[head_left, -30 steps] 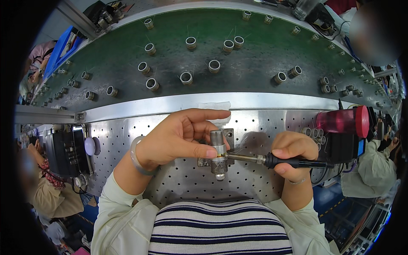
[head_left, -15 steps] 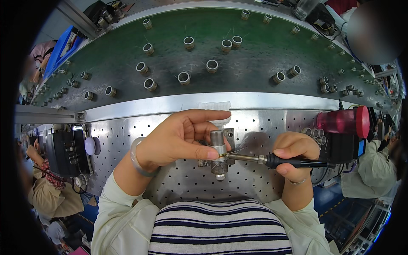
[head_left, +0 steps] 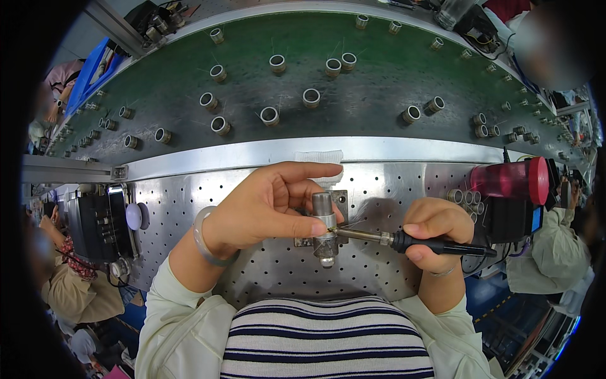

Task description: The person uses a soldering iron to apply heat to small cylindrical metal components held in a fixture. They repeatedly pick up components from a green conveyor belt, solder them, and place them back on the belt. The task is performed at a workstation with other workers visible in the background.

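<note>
My left hand [head_left: 265, 208] pinches a metal ring [head_left: 328, 221] with thin wires, which sits around a steel post on a small fixture [head_left: 341, 201]. The thumb presses on the ring's near side while the index finger sticks out to the right above it. In my right hand [head_left: 439, 230] is a soldering iron [head_left: 404, 240] with a black handle, held between thumb and fingers. Its tip touches the side of the ring beside my left thumb. A rounded metal end [head_left: 326, 261] of the post points toward me.
Beyond the perforated metal bench [head_left: 271, 271] runs a green conveyor belt [head_left: 353, 120] bearing several wired metal rings. A pink container [head_left: 510, 180], a black box [head_left: 508, 218] and several rings [head_left: 467, 198] stand at right. A black device [head_left: 95, 227] is at left; co-workers sit on both sides.
The soldering iron's handle has tilted slightly lower at its right end. On the belt, the rings have shifted a little to the left. My left hand stays on the ring.
</note>
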A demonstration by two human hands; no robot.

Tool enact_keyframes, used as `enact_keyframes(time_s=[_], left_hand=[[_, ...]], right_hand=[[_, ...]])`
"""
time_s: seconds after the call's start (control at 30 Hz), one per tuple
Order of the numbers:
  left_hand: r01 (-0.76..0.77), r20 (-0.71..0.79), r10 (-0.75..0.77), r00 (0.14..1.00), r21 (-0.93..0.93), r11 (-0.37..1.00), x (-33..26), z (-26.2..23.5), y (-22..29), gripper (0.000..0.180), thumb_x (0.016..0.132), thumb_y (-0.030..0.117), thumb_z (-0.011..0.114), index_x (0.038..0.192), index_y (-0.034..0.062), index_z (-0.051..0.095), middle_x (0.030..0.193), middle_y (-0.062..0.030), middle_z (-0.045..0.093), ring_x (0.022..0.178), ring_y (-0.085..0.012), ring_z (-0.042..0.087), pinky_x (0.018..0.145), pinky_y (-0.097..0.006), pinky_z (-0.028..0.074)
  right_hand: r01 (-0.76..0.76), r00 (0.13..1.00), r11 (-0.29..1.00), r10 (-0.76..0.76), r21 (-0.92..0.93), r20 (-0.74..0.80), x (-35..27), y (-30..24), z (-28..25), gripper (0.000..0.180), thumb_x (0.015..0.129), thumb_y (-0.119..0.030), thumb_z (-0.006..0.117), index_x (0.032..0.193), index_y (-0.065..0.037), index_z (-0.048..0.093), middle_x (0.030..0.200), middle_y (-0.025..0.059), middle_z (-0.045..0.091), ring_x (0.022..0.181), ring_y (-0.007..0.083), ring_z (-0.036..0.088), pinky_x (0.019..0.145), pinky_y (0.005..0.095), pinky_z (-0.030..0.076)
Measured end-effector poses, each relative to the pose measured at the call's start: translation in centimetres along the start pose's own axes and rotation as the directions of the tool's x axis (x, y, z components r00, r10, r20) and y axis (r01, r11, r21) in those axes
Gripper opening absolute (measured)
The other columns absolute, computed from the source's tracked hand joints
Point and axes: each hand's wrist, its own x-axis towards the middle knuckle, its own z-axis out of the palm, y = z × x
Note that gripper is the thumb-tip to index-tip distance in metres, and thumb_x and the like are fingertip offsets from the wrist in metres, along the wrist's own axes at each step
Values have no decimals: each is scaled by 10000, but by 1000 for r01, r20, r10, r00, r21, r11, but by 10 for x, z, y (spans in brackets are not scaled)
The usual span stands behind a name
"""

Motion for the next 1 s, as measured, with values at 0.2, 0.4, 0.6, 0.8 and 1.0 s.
enact_keyframes(time_s=[0.2,0.4,0.6,0.8,1.0], left_hand=[[-11,-9,11,1000,-11,1000,2,4,0,729,725,-52,721,1375,-77,391,990,-182,659,948,-207,650,851,-276,523],[22,92,-16,996,-58,998,4,-9,-4,727,730,-37,729,1378,-60,399,1020,-178,658,962,-174,639,822,-247,514],[-346,-214,352,911,64,936,10,-44,23,580,789,-42,682,1331,-11,479,1056,-131,654,959,-144,619,827,-250,501],[237,-361,892,273,924,302,-38,-209,71,329,712,78,768,1028,30,687,934,-78,680,821,-151,618,740,-276,511],[572,-147,945,291,819,-49,-66,-245,73,379,674,169,790,1020,55,687,1024,-113,637,927,-278,597,841,-373,474]], right_hand=[[-6,1000,1000,6,-6,-8,-2,0,-2,216,663,5,773,834,39,646,691,124,630,562,196,583,513,270,438],[-36,983,975,74,217,-171,-9,5,-4,199,717,-34,766,840,40,629,747,130,624,604,196,568,552,280,437],[-65,950,972,130,228,-285,-3,3,0,245,782,-136,756,845,9,568,700,91,570,515,140,516,466,238,397],[-54,938,974,124,219,-324,-7,7,0,251,783,-138,754,860,13,569,707,90,572,521,123,516,461,215,404],[-82,943,977,141,197,-303,-5,13,2,240,784,-126,754,863,12,574,708,91,584,525,120,523,472,210,415]])
